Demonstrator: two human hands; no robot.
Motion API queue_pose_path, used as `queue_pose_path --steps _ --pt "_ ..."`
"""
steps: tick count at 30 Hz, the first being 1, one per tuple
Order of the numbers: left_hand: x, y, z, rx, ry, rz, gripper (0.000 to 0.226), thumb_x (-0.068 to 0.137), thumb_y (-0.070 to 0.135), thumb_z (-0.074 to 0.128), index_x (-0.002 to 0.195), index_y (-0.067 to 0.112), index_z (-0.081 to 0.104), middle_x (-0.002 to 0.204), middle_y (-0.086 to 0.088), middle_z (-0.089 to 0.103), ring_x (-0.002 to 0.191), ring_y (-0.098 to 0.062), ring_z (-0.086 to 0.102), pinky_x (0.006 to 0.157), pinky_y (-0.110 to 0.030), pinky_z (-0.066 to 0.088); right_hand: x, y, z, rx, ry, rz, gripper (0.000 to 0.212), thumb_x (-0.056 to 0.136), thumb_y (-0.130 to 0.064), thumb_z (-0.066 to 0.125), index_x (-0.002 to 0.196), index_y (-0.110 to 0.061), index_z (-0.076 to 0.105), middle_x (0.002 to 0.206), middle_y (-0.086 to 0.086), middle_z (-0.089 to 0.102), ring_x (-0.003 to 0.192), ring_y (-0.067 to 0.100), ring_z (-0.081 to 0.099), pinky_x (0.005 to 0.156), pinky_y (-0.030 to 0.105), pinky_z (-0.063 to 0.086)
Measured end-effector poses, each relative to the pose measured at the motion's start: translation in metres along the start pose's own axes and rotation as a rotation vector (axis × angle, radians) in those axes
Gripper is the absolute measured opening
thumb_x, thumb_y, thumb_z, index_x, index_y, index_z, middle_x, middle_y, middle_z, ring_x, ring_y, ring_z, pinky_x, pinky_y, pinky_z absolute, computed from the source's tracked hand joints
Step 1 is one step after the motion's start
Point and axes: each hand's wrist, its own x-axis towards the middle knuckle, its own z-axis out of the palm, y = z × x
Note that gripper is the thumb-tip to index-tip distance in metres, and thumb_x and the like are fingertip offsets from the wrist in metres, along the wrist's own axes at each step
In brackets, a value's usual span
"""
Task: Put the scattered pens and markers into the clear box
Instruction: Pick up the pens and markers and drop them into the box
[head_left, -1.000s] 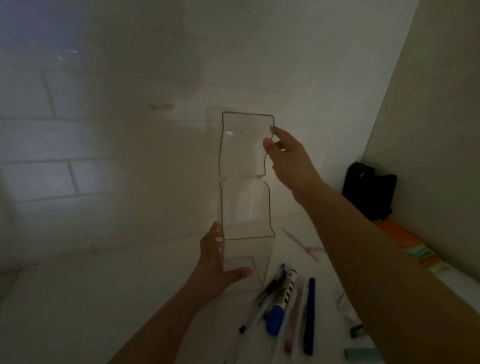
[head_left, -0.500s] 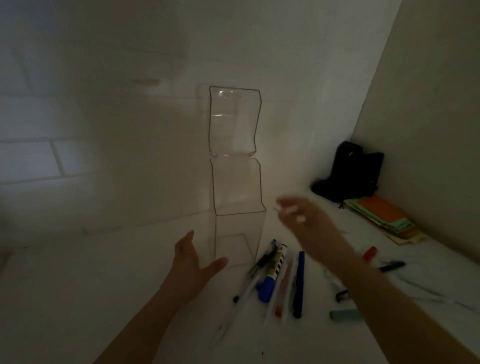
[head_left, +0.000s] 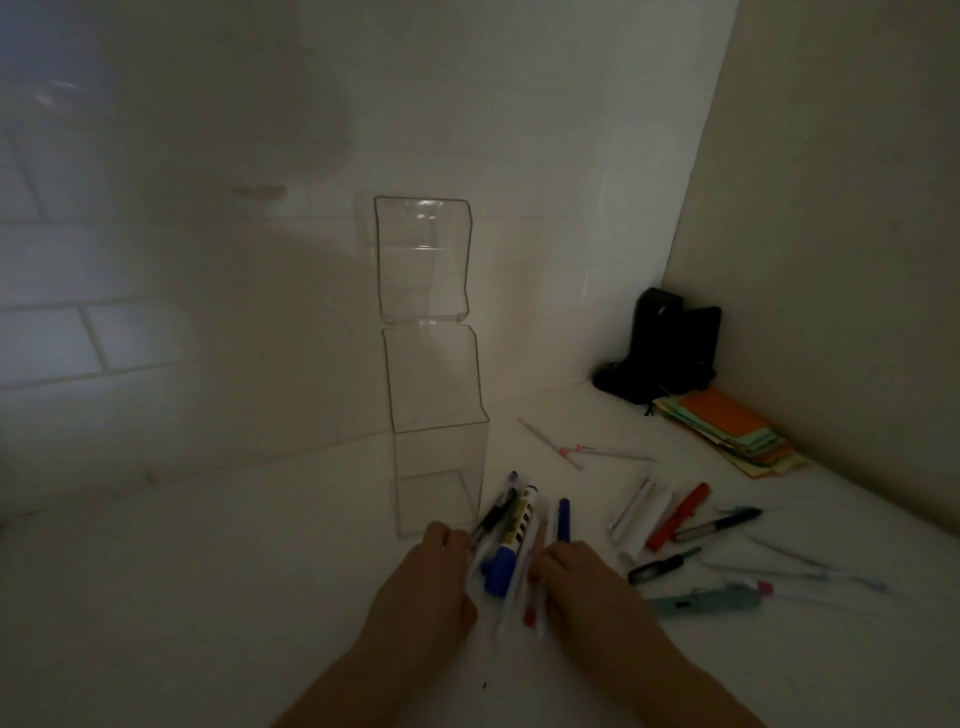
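Left hand (head_left: 431, 587) and right hand (head_left: 582, 582), fingers curled narrow, flank pen cluster (head_left: 511, 540) just right of clear box (head_left: 439, 467); light, stiff, slippery—likely scoop mid-barrels as bundle.

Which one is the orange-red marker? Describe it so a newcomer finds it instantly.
Start at the clear box standing open against the back wall, then look right across the white tabletop past the bundle between the two hands. The orange-red marker lies diagonally beside a white tube. It is the only fully orange-red barrel; the others nearby are white, black or teal.
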Motion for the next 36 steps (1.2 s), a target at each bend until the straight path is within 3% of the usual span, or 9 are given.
queue_pose_path --steps 5,9,15,21,23,26,29,32,36 --pt "-0.007 -0.004 0.005 0.142 -0.046 0.018 0.050 0.084 0.003 0.041 0.131 0.014 0.026 0.141 -0.011 0.027 0.114 -0.023 0.046 0.089 -0.028 0.040 -0.008 0.011 -0.009 -0.098 -0.064 0.006 0.031 0.092 -0.009 0.039 0.121 -0.017 0.046 0.131 0.005 0.046 0.117 0.023 0.044 0.097 0.034 0.039" --pt "-0.012 -0.012 0.000 -0.076 0.029 -0.004 0.051 0.092 0.015 0.038 0.139 0.023 0.019 0.143 -0.002 0.038 0.126 -0.016 0.041 0.103 -0.025 0.032 0.000 0.011 -0.009 -0.151 -0.024 0.087 0.028 0.095 -0.021 0.038 0.117 -0.009 0.050 0.119 0.012 0.054 0.107 0.026 0.048 0.092 0.036 0.041" --pt "-0.006 -0.007 -0.004 -0.162 0.212 -0.003 0.037 0.093 0.028 0.038 0.130 0.026 0.033 0.126 0.001 0.054 0.109 -0.016 0.055 0.089 -0.025 0.041 0.025 0.000 -0.007 0.069 -0.032 0.336 0.030 0.089 -0.014 0.048 0.118 -0.010 0.040 0.115 0.012 0.057 0.103 0.027 0.057 0.089 0.042 0.049" --pt "0.007 -0.006 0.008 -0.066 0.099 -0.053 0.026 0.087 0.025 0.047 0.113 0.021 0.044 0.102 0.000 0.057 0.087 -0.016 0.056 0.074 -0.026 0.045 0.028 -0.006 -0.016 0.261 0.106 0.470 0.020 0.087 -0.021 0.051 0.099 -0.010 0.040 0.064 -0.004 0.039 0.063 0.014 0.048 0.059 0.029 0.041" --pt "0.010 -0.007 0.012 -0.075 0.109 -0.062 0.022 0.086 0.017 0.045 0.107 0.016 0.048 0.090 -0.001 0.052 0.078 -0.016 0.051 0.068 -0.026 0.042 0.030 -0.015 -0.013 0.265 0.029 0.453 0.015 0.091 -0.017 0.045 0.103 -0.007 0.047 0.066 -0.003 0.043 0.058 0.010 0.045 0.054 0.027 0.040" --pt "0.012 -0.010 0.014 -0.142 0.089 -0.074 0.023 0.085 0.012 0.045 0.107 0.011 0.049 0.090 -0.002 0.048 0.079 -0.016 0.047 0.067 -0.022 0.035 0.039 -0.026 -0.003 0.268 -0.064 0.461 0.023 0.091 -0.014 0.046 0.111 -0.004 0.050 0.097 0.009 0.062 0.088 0.021 0.061 0.071 0.030 0.049" --pt "0.006 -0.009 0.004 -0.231 0.056 0.003 0.030 0.089 0.011 0.041 0.118 0.015 0.046 0.106 -0.005 0.055 0.090 -0.016 0.052 0.070 -0.015 0.034 0.046 -0.026 0.002 0.261 -0.116 0.551 0.024 0.090 -0.020 0.050 0.110 -0.007 0.053 0.084 0.003 0.056 0.088 0.019 0.058 0.075 0.028 0.046" --pt "-0.004 -0.003 -0.027 -0.428 0.127 0.103 0.019 0.093 0.013 0.037 0.100 0.023 0.051 0.089 0.004 0.058 0.067 0.000 0.050 0.058 -0.003 0.039 0.049 -0.022 -0.003 0.228 -0.190 0.547 0.026 0.091 -0.024 0.048 0.110 -0.008 0.055 0.104 0.008 0.062 0.097 0.021 0.060 0.077 0.028 0.049" --pt "-0.010 0.000 -0.078 -0.645 0.295 0.247 0.014 0.088 0.037 0.041 0.086 0.036 0.055 0.094 0.017 0.059 0.088 0.008 0.054 0.072 -0.008 0.042 0.041 -0.013 -0.031 0.545 0.031 0.534 0.025 0.091 -0.029 0.046 0.082 -0.008 0.055 0.069 0.003 0.053 0.060 0.015 0.051 0.052 0.024 0.040"
